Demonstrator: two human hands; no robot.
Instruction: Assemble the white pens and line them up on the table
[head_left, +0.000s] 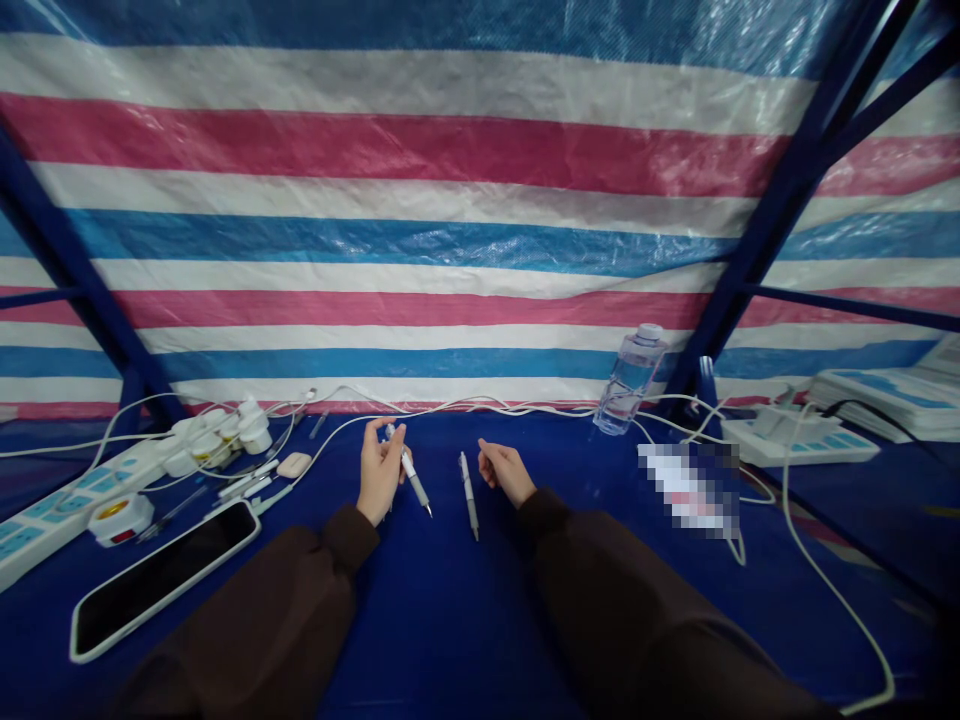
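Left hand [381,470] grip holding one pen [411,480], tip slanting toward the body; second pen [469,494] lies lengthwise on the surface [465,620] just left of the nearer, loosely curled, empty right hand [508,472].

No legible text, label, brand or number appears anywhere in the frame. A card [690,488] at right of centre is blurred out, and the bottle [630,382] behind it shows no readable label from this distance.
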